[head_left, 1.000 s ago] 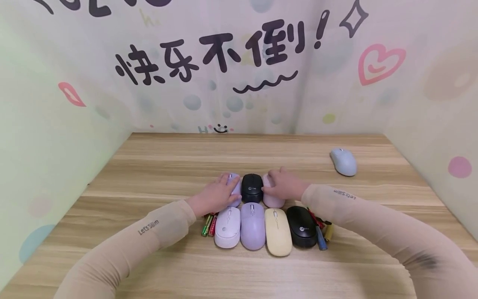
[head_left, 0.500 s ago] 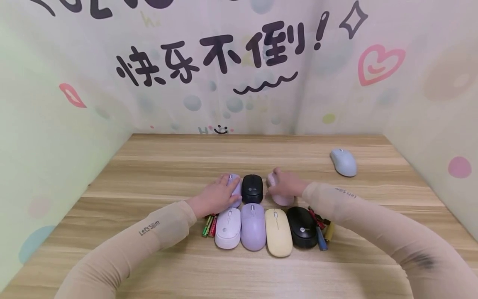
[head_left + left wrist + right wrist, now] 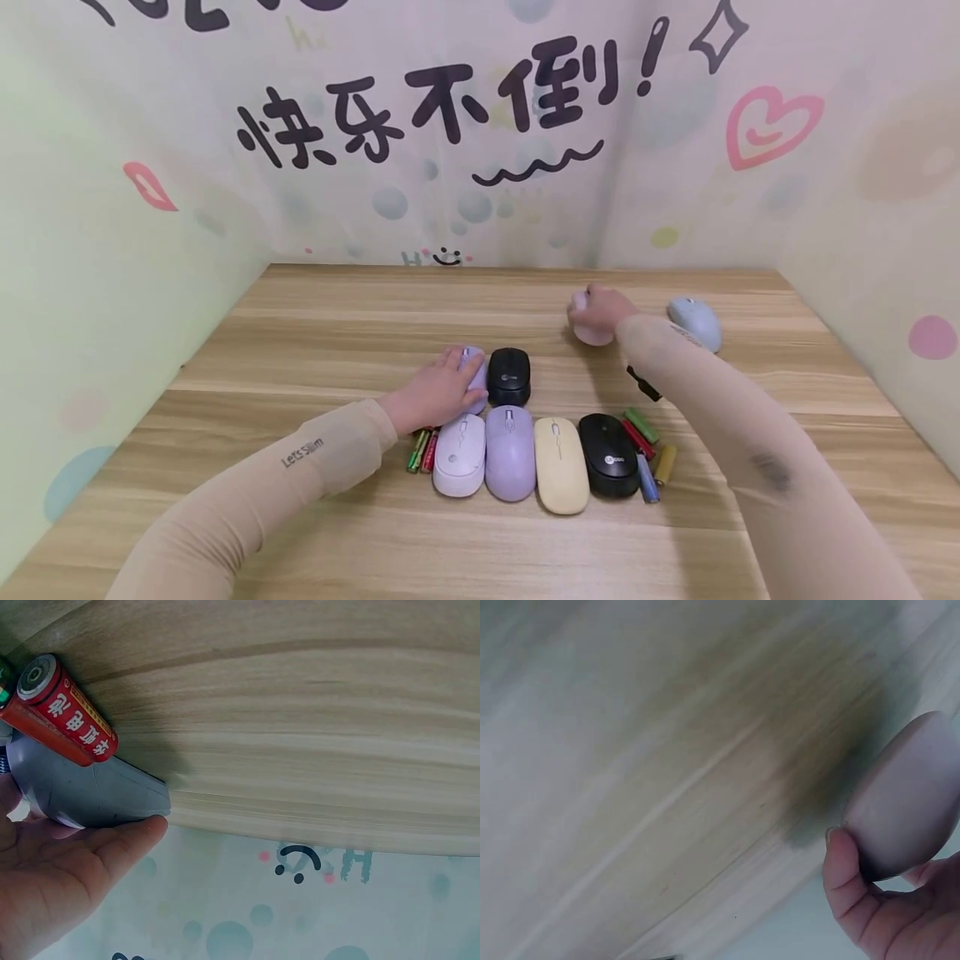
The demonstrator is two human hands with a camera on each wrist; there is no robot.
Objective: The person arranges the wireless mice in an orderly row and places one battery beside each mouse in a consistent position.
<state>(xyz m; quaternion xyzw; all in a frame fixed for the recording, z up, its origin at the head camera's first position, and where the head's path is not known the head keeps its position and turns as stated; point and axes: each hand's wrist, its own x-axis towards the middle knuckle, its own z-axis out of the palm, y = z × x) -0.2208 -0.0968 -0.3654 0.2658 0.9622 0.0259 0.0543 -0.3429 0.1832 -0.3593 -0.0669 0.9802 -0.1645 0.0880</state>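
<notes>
My left hand (image 3: 431,393) holds a light purple computer mouse (image 3: 471,375) at the left of the back row, its fingers over the top. In the left wrist view that mouse (image 3: 82,787) looks grey, with a finger laid along its side. Out toward the back of the table, my right hand (image 3: 603,308) grips a pale pink mouse (image 3: 592,333). The right wrist view shows this mouse (image 3: 911,795) between thumb and fingers, apart from the blurred tabletop. A black mouse (image 3: 509,377) stands beside the purple one.
In front lie a white mouse (image 3: 460,458), a purple mouse (image 3: 511,458), a cream mouse (image 3: 562,467) and a black mouse (image 3: 609,458). Batteries flank this row, including a red battery (image 3: 71,709) and a yellow one (image 3: 665,464). A light blue mouse (image 3: 701,321) sits partly behind the right sleeve.
My right hand has taken the pink mouse from the black mouse's right side and carried it back and to the right. The left hand stays on the purple mouse.
</notes>
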